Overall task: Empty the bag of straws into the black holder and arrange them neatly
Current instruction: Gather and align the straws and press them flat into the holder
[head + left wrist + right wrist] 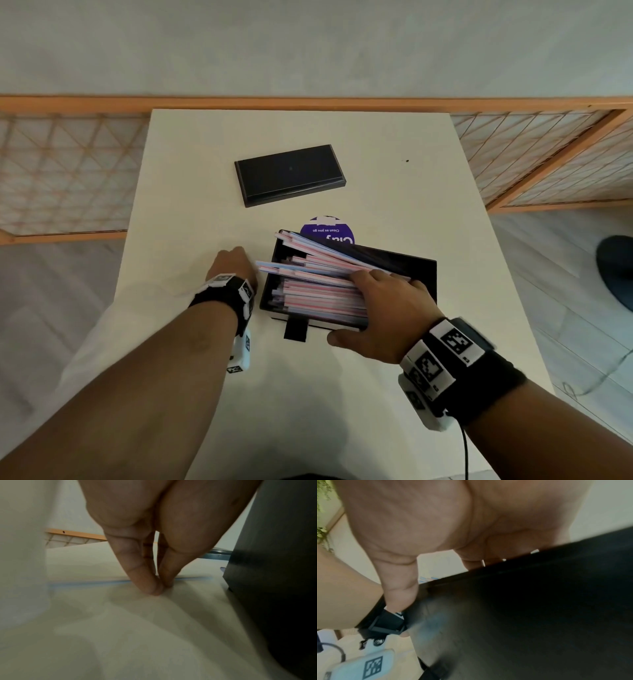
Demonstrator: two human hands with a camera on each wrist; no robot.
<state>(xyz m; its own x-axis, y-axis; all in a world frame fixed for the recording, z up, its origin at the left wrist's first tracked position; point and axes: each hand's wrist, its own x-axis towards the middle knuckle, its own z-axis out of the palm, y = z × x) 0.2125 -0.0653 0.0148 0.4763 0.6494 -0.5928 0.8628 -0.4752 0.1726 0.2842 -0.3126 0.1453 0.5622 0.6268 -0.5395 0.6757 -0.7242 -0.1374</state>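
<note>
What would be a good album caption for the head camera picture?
Right hand presses paper-wrapped straws into the black holder; left hand reaches beside it.

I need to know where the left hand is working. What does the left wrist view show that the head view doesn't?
Only the left wrist view: fingertips pinching at a blue-striped straw lying on the table.

Only the head view: the straws piled in the holder, some sticking out; the right hand on them; the black lid.

Both: left hand beside the holder.
</note>
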